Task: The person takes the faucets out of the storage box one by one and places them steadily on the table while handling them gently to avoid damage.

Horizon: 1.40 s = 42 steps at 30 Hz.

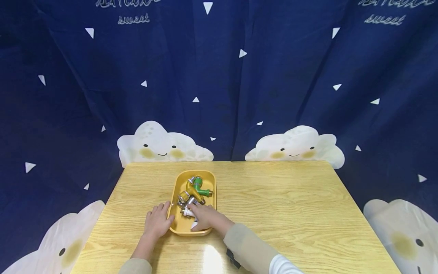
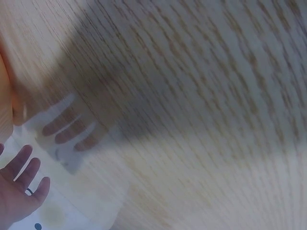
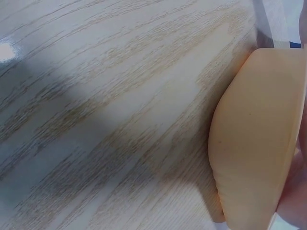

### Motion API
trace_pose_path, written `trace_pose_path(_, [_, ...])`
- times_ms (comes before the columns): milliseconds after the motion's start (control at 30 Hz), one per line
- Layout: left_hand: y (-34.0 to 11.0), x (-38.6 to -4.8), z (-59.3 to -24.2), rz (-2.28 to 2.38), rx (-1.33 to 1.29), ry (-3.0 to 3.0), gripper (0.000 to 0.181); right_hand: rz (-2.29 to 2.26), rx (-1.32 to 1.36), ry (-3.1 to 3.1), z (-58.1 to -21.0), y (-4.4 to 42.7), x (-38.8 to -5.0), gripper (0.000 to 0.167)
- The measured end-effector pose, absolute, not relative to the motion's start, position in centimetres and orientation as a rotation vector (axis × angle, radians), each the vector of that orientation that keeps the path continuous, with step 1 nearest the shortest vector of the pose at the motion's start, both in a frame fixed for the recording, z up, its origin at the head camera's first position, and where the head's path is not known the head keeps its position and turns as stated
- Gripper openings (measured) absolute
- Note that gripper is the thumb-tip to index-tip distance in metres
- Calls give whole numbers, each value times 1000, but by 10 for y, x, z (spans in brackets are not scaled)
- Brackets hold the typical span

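Observation:
A yellow-orange tray [image 1: 173, 224] on the wooden table holds several taps. My right hand [image 1: 205, 216] reaches over its right rim and grips a white tap [image 1: 188, 212] near the front, the fingers covering part of it. Just behind lie a yellow tap [image 1: 191, 190] and a green tap [image 1: 202, 191], with a silver metal tap part [image 1: 191, 201] beside my fingertips. My left hand [image 1: 158, 220] lies at the tray's left rim, fingers extended, thumb touching the edge. In the left wrist view, the left hand [image 2: 21, 189] shows spread fingers and a dark ring.
The wooden table [image 1: 280, 205] extends to the right of the tray. A dark blue curtain [image 1: 219, 76] with white triangles and clouds hangs behind and at both sides. In the right wrist view, the tray's outer wall [image 3: 256, 134] stands close to the wrist.

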State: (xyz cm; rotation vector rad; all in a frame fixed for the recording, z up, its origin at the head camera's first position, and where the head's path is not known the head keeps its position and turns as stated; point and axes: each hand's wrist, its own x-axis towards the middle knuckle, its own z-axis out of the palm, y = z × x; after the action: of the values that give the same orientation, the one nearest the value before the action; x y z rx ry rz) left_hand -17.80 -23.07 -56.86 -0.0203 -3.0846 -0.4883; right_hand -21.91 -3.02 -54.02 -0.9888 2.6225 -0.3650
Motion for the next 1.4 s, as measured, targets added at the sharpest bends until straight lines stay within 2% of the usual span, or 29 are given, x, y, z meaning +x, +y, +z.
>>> trace_pose_path(400, [-231,-178,-570,-489,-26,-3082,55,-317,-1032,2657,-543,-30,-223,84])
trace_pose_path(733, [-232,-178,-570,-494,-33,-3082,57,-278,-1076,2699,-531,-25,-226,92])
trace_pose_path(1400, [-232,-179,-571,-508,-21,-3085,57,-385,-1123,2884,-496,-5,-247,94])
